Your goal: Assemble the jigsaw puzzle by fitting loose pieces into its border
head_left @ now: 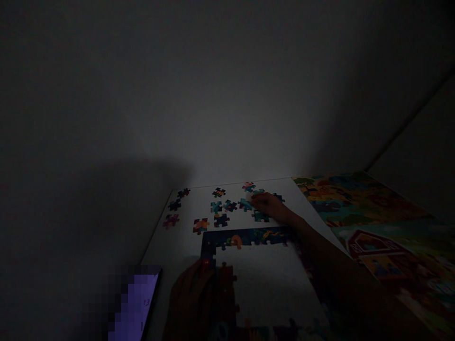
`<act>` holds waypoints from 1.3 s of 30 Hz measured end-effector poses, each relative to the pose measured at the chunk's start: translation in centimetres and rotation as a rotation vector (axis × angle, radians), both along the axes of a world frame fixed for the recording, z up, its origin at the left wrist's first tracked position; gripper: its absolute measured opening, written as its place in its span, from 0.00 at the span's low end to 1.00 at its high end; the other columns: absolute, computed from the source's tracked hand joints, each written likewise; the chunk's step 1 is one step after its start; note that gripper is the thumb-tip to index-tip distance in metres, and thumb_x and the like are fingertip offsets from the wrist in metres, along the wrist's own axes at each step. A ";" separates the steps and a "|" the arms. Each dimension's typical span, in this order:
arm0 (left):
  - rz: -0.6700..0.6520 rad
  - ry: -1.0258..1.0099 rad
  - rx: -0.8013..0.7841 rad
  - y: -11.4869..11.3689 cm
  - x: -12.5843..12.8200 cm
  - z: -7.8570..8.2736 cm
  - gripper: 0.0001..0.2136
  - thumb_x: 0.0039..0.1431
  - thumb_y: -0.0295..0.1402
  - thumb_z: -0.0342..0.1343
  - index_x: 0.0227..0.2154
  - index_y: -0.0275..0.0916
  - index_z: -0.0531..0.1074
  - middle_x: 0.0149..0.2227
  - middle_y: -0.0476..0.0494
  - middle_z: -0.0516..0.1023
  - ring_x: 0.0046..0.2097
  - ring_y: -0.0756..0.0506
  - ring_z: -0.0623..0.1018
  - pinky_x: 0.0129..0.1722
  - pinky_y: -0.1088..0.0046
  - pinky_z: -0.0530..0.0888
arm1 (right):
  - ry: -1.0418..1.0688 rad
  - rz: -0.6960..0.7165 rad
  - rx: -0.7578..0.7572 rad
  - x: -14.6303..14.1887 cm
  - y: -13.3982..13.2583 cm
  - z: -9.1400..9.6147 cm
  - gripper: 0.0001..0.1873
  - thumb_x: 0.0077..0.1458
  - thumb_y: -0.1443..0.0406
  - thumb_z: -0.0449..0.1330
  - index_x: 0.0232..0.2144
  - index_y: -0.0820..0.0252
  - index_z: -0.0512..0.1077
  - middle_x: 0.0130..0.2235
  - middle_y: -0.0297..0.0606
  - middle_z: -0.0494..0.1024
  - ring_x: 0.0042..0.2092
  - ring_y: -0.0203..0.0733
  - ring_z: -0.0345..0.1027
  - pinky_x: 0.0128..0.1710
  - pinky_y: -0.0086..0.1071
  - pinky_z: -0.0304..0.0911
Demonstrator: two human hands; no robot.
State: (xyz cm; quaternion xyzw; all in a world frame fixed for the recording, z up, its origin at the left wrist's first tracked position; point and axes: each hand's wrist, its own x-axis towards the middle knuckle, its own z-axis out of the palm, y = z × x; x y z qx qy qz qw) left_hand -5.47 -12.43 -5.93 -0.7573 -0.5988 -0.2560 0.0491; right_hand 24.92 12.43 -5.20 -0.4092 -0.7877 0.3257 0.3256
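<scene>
In the dim head view, my right hand [268,206] reaches among loose jigsaw puzzle pieces, its fingers bent and close together. A teal puzzle piece [245,204] lies just left of its fingertips; other pieces are partly covered by the hand. What the fingers hold, if anything, is hidden. My left hand [190,298] lies with fingers stretched out on the left side of a partly joined jigsaw puzzle [224,284]. A red spot shows at its fingertips. The puzzle's joined border surrounds a bare pale middle, and my right forearm covers part of its right side.
More loose pieces lie farther left, among them an orange one [201,225] and a purple one [171,221]. A lit, partly pixelated screen [142,298] is at lower left. Colourful picture sheets [377,246] lie at right. Behind the white tabletop [174,246] rises a wall [227,118].
</scene>
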 end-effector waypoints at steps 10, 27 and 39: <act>0.018 -0.025 0.019 -0.1 0.3 -0.2 0.16 0.65 0.32 0.47 0.52 0.50 0.74 0.56 0.44 0.75 0.54 0.41 0.76 0.48 0.58 0.77 | -0.027 -0.040 -0.018 -0.2 -0.3 0.6 0.11 0.56 0.61 0.60 0.37 0.57 0.80 0.47 0.44 0.80 0.51 0.50 0.73 0.55 0.48 0.66; 0.000 0.021 -0.040 -0.4 -0.2 -0.4 0.17 0.65 0.31 0.49 0.54 0.50 0.73 0.58 0.45 0.73 0.56 0.42 0.75 0.50 0.59 0.77 | 0.017 -0.058 -0.073 -0.3 -0.6 0.9 0.12 0.56 0.59 0.59 0.36 0.58 0.79 0.46 0.44 0.80 0.49 0.50 0.74 0.52 0.46 0.68; -0.035 0.029 -0.009 -0.2 0.0 0.5 0.17 0.64 0.30 0.49 0.53 0.49 0.72 0.57 0.44 0.73 0.56 0.41 0.74 0.50 0.60 0.76 | 0.094 -0.136 -0.146 0.3 -0.2 0.6 0.14 0.54 0.58 0.59 0.38 0.59 0.78 0.45 0.42 0.81 0.46 0.48 0.74 0.51 0.45 0.68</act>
